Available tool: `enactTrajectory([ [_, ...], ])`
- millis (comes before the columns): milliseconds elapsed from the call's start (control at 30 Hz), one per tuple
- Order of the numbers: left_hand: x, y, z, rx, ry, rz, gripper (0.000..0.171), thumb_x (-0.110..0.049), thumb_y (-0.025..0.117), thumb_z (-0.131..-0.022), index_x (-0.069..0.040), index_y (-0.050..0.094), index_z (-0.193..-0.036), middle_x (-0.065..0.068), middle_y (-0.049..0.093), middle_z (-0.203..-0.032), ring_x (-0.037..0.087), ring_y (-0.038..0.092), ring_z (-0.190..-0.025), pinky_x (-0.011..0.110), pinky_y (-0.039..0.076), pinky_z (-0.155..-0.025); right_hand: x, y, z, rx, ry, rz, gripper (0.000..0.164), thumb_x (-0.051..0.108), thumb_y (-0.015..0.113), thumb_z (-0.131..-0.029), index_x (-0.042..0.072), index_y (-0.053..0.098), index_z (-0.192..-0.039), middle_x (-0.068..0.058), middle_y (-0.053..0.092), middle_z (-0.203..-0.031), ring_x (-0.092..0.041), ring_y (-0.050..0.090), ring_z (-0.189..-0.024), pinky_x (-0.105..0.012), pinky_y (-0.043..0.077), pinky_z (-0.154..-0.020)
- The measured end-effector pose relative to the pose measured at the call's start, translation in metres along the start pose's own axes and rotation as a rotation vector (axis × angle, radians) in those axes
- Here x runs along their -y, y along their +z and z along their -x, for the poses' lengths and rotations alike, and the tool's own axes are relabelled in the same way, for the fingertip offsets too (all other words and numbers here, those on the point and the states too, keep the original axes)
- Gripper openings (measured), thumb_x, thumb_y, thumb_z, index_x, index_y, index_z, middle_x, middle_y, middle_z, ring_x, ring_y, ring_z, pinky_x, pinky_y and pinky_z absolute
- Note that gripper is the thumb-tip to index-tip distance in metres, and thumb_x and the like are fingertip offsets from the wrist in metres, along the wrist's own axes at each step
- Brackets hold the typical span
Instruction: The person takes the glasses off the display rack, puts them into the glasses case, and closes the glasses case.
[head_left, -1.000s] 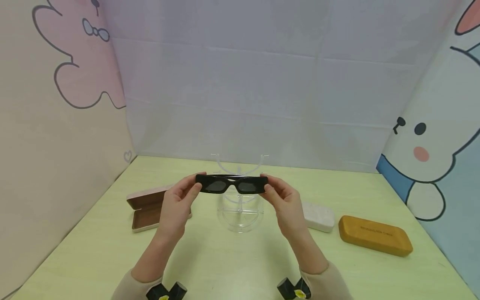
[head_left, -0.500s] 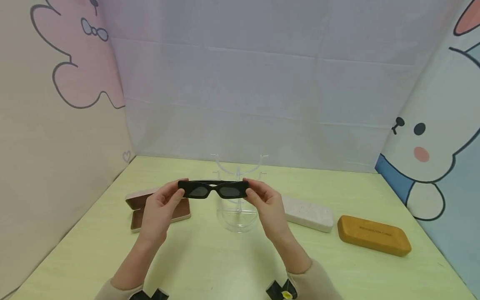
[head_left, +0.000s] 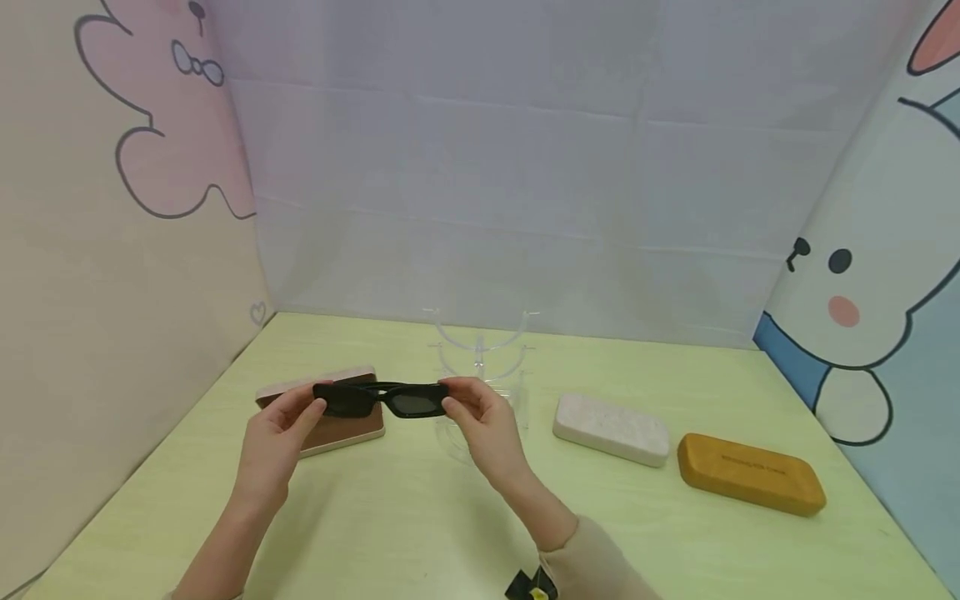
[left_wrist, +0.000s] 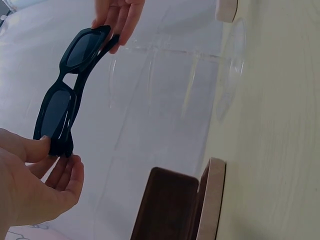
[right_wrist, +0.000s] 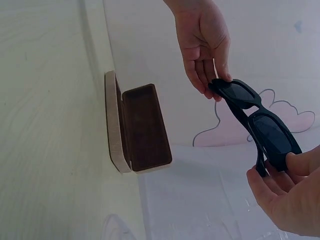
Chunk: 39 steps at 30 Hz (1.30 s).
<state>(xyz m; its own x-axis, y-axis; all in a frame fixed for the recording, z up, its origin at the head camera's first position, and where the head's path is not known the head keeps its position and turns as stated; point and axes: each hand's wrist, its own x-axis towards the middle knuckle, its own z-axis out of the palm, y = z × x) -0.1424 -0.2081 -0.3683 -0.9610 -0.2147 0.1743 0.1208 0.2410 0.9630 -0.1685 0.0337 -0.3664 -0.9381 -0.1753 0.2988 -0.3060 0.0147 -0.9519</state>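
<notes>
Black sunglasses (head_left: 408,402) with dark lenses are held up above the table, their arms folded behind the frame. My left hand (head_left: 272,446) pinches one end between thumb and fingers. At the other end my right hand (head_left: 487,433) grips the frame the same way. Behind and below the sunglasses lies an open glasses case (head_left: 345,433) with a brown lining, partly hidden by them and the left hand in the head view. In the right wrist view the case (right_wrist: 145,127) shows with its lid raised and nothing inside the visible part.
A clear display stand (head_left: 480,350) stands behind my right hand, partly covered by it. To the right lie a shut white glasses case (head_left: 611,429) and a shut mustard-yellow case (head_left: 750,472). A pale curtain (head_left: 487,167) hangs along the table's back edge.
Both hands have moved left and slightly down with the sunglasses, from in front of the clear stand to over the open case. The white case has come fully into view.
</notes>
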Motion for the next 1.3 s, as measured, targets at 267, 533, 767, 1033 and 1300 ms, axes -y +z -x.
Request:
enactTrajectory([
  [267, 0.014, -0.020, -0.004, -0.052, -0.082, -0.088, 0.051, -0.030, 0.058, -0.089, 0.002, 0.049, -0.127, -0.032, 0.051, -0.091, -0.016, 0.049, -0.089, 0.003, 0.040, -0.075, -0.015, 0.022, -0.008, 0.045, 0.000, 0.072, 0.022, 0.007, 0.059, -0.087, 0.005, 0.062, -0.109, -0.013, 0.066, -0.103, -0.023, 0.064, -0.094, -0.026, 0.050, -0.080],
  [533, 0.030, -0.032, -0.011, -0.069, -0.151, -0.116, 0.052, -0.032, 0.059, -0.088, 0.000, 0.049, -0.128, -0.032, 0.053, -0.087, -0.015, 0.050, -0.083, 0.004, 0.042, -0.072, -0.034, 0.038, -0.021, 0.080, 0.037, 0.171, 0.022, 0.011, 0.058, -0.089, 0.007, 0.061, -0.110, -0.009, 0.066, -0.103, -0.018, 0.064, -0.093, -0.024, 0.051, -0.078],
  [767, 0.042, -0.040, -0.020, -0.058, -0.186, -0.182, 0.053, -0.035, 0.060, -0.087, -0.002, 0.049, -0.126, -0.030, 0.054, -0.084, -0.010, 0.055, -0.081, 0.012, 0.044, -0.079, -0.049, 0.051, -0.033, 0.096, 0.097, 0.210, 0.021, 0.013, 0.059, -0.089, 0.004, 0.061, -0.107, -0.010, 0.067, -0.101, -0.017, 0.065, -0.089, -0.022, 0.052, -0.074],
  [1033, 0.055, -0.048, -0.028, -0.025, -0.219, -0.265, 0.048, -0.029, 0.056, -0.091, 0.001, 0.048, -0.127, 0.001, 0.064, -0.103, -0.001, 0.063, -0.077, 0.016, 0.046, -0.079, -0.061, 0.065, -0.048, 0.072, 0.170, 0.249, 0.018, 0.011, 0.062, -0.086, 0.004, 0.065, -0.103, -0.006, 0.065, -0.096, -0.010, 0.064, -0.077, -0.020, 0.051, -0.065],
  [1300, 0.065, -0.051, -0.032, -0.056, -0.275, -0.303, 0.046, -0.026, 0.056, -0.091, 0.002, 0.050, -0.126, 0.023, 0.051, -0.125, -0.001, 0.065, -0.073, 0.043, 0.041, -0.095, -0.074, 0.077, -0.060, 0.074, 0.207, 0.275, 0.019, 0.011, 0.062, -0.086, 0.003, 0.065, -0.103, -0.004, 0.064, -0.087, -0.020, 0.065, -0.075, -0.019, 0.048, -0.059],
])
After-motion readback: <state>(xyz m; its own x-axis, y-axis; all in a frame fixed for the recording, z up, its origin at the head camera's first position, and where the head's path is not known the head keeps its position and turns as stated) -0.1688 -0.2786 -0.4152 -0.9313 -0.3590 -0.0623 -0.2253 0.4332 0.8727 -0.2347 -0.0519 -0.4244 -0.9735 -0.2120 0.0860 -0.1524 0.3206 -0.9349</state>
